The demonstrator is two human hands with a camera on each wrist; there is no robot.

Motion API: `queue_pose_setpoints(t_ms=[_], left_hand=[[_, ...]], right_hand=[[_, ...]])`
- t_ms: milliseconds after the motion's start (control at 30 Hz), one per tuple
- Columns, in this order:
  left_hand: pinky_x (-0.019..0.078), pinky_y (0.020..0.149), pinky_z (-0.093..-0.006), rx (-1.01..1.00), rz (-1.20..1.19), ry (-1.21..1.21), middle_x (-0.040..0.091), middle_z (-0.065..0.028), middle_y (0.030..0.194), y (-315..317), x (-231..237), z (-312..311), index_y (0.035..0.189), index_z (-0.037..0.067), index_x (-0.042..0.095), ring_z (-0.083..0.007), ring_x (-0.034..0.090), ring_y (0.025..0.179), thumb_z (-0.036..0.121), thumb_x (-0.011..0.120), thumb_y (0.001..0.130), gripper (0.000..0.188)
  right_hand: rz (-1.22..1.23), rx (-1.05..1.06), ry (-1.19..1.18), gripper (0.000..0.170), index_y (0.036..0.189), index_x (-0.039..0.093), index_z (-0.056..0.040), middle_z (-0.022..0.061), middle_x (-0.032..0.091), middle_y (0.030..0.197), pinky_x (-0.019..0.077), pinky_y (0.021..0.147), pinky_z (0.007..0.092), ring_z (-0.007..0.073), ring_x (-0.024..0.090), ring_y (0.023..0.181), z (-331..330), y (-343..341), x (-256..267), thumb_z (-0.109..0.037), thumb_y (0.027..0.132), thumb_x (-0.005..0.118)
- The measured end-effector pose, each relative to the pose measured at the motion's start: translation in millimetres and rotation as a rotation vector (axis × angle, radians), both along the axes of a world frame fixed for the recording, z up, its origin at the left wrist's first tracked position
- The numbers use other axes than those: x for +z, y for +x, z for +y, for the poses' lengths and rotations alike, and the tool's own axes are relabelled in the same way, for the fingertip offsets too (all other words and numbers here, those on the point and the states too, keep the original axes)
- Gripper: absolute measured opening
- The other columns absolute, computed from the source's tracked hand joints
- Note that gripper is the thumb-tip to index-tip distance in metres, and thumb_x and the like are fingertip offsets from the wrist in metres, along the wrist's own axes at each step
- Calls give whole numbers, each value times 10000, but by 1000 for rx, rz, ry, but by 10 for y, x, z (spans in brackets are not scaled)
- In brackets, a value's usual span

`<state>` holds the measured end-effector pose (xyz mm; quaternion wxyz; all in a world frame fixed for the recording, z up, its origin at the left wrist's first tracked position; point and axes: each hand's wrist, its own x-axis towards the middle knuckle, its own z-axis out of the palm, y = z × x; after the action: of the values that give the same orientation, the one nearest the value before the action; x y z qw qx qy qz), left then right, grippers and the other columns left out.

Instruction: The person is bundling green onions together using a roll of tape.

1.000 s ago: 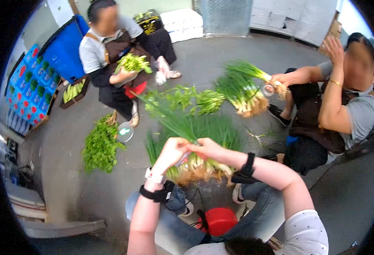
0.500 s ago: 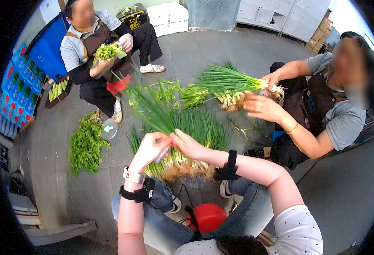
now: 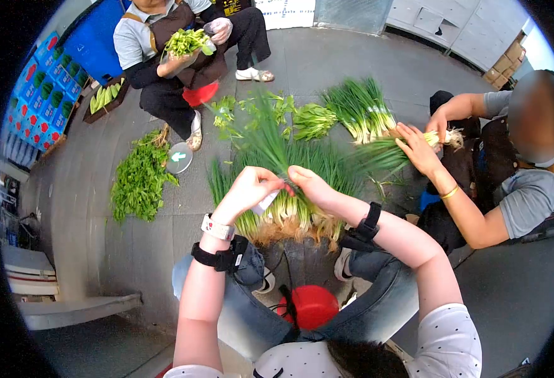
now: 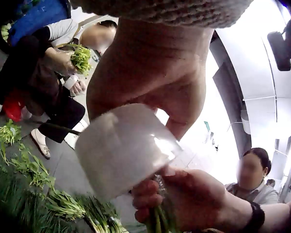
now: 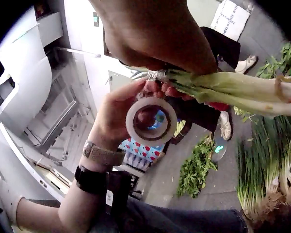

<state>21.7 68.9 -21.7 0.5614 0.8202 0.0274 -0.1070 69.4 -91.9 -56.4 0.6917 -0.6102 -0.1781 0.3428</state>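
In the head view, my right hand (image 3: 318, 188) grips a bunch of scallions (image 3: 265, 138), its green leaves pointing away from me. Their white stalks (image 5: 242, 92) extend to the right in the right wrist view. Close against it, my left hand (image 3: 250, 189) holds a roll of clear tape (image 5: 131, 119). The roll's broad outer face (image 4: 123, 150) fills the middle of the left wrist view. A shiny tape band (image 5: 157, 75) circles the bunch between my hands. Below them, a pile of scallions (image 3: 289, 217) lies on the floor, roots toward me.
A person (image 3: 185, 63) at the back left holds leafy greens. Another person (image 3: 510, 170) at the right handles scallions. Leafy bunches (image 3: 139, 176) lie on the floor at left, near a round floor sign (image 3: 179, 157). A red object (image 3: 311, 307) sits between my knees.
Both my hands stay together at the scallion bunch. The person at right has lowered a raised hand onto their scallions and swung the leaves downward. My head view has shifted.
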Motion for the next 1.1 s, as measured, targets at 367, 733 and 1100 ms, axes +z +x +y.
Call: queue_pose_setpoints(t_ms=[367, 733, 1100], left_hand=[[471, 571, -383, 218, -129, 659, 569, -183, 619, -36, -135, -237, 663, 48, 632, -310, 589, 605, 192, 542, 701, 174], [460, 505, -403, 292, -96, 679, 564, -211, 586, 74, -614, 43, 599, 6, 605, -339, 575, 546, 171, 618, 692, 189], [475, 604, -375, -18, 169, 781, 587, -191, 641, -165, -406, 148, 678, -2, 622, -318, 594, 629, 211, 595, 700, 216]], right_hand=[[-596, -85, -477, 312, 859, 402, -7, 252, 529, 716, 394, 569, 440, 399, 520, 683, 14, -128, -116, -316, 864, 435], [-574, 359, -321, 358, 1010, 406, -3, 217, 525, 864, 415, 696, 383, 350, 533, 829, 98, -765, 397, -317, 849, 471], [-402, -158, -528, 374, 860, 470, 23, 159, 554, 725, 426, 590, 385, 263, 546, 656, -338, 421, -556, -350, 841, 487]])
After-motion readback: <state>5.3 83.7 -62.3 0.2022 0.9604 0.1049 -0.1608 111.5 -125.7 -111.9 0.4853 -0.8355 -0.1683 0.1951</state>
